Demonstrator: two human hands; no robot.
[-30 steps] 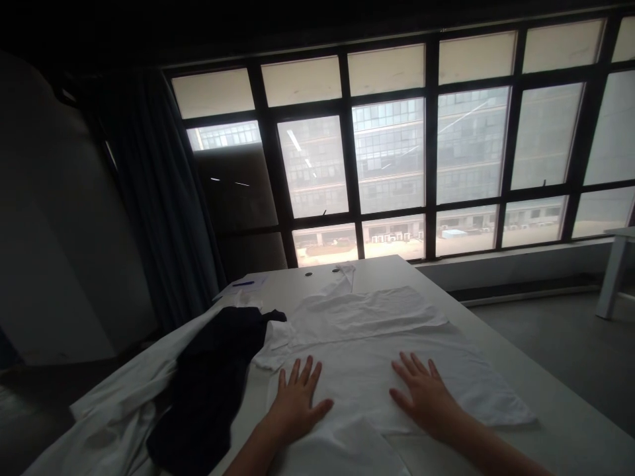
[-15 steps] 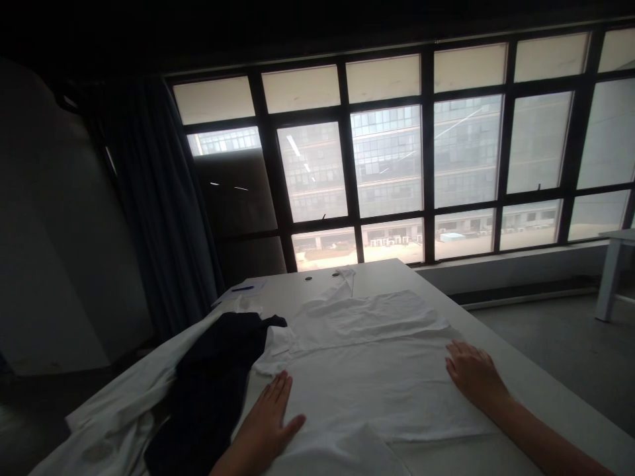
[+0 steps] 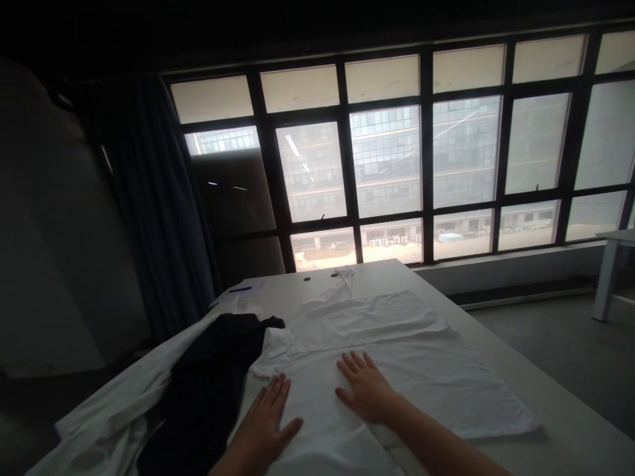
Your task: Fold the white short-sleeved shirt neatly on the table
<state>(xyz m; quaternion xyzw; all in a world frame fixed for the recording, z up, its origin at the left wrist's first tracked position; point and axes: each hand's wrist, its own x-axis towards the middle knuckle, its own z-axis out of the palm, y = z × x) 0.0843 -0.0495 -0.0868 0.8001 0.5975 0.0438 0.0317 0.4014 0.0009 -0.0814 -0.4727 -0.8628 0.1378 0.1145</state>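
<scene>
A white short-sleeved shirt [image 3: 411, 377] lies spread flat on a white table [image 3: 570, 403], with a folded-over band of cloth across its far part. My left hand [image 3: 262, 413] rests palm down on the shirt's near left side, fingers apart, close to a dark navy garment [image 3: 203, 390]. My right hand [image 3: 362, 387] presses flat on the middle of the shirt, also with spread fingers. A crumpled white garment [image 3: 114, 396] lies under and beside the navy cloth, hanging over the table's left edge.
A sheet of paper with a blue pen [image 3: 243, 288] lies at the table's far left corner. The table's right edge borders a grey floor [image 3: 560, 350]. Beyond stand a large window [image 3: 426, 152], a dark curtain [image 3: 153, 198] and a small white table [image 3: 610, 264].
My right hand has moved left from the shirt's right edge to its middle. My left hand has stayed near the shirt's left side, shifting only slightly.
</scene>
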